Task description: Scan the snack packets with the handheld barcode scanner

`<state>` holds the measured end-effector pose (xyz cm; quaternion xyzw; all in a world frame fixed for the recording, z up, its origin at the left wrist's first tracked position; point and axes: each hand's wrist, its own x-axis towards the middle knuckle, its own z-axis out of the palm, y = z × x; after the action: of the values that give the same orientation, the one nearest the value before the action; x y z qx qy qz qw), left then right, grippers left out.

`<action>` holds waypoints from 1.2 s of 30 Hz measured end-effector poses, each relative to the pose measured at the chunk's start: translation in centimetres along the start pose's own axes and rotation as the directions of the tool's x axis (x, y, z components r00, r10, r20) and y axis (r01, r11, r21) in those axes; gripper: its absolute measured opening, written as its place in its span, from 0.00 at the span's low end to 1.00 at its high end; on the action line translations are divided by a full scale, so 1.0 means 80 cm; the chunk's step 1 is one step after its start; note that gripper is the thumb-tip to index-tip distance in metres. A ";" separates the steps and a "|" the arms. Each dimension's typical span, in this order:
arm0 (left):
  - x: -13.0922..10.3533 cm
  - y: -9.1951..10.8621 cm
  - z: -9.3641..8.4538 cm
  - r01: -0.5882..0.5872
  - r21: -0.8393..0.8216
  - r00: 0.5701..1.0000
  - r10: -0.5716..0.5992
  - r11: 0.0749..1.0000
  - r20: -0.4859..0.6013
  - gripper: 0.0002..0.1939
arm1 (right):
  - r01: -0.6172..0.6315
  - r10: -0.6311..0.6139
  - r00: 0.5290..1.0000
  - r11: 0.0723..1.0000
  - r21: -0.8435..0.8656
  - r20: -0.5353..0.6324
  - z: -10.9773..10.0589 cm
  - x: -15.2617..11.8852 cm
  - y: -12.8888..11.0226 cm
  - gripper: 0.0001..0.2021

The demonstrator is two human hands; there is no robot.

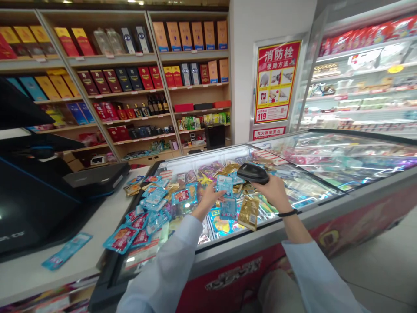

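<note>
My left hand [210, 198] grips a small blue snack packet [224, 185] by its left side, over the glass top of a chest freezer. In my right hand [273, 190] is a black barcode scanner [252, 173], its head tilted left toward that packet. Just below the hands, another blue packet [228, 209] and a gold packet [249, 213] lie on the glass. Left of my left hand spreads a pile of blue and red packets [153, 198]. More gold packets [230, 169] lie behind the held one.
The chest freezer [247, 248] runs off to the right. To the left, a counter [83, 256] carries a black checkout machine [29, 195] and one blue packet [67, 251]. Shelves of boxed bottles [130, 80] line the back wall; a lit display fridge [361, 87] stands at right.
</note>
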<state>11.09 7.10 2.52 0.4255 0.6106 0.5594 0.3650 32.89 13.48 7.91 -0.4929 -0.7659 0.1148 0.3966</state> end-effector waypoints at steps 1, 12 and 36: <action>0.005 -0.003 0.012 0.013 0.066 1.000 -0.013 0.998 0.001 0.21 | -0.015 0.015 1.000 1.000 -0.008 -0.009 -0.001 0.001 0.011 0.15; -0.003 0.000 0.056 -0.123 0.862 0.946 0.320 0.491 -0.047 0.26 | -0.072 0.070 0.997 0.996 -0.059 -0.025 0.002 0.003 0.072 0.16; -0.060 0.070 -0.180 -0.054 0.965 0.932 0.360 0.256 -0.043 0.14 | 0.097 -0.103 0.991 0.993 0.068 0.090 0.023 -0.034 -0.083 0.15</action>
<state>0.24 -2.63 9.48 0.5592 0.8010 0.1766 -0.1203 27.73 8.32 9.11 -0.4350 -0.8034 0.1418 0.3811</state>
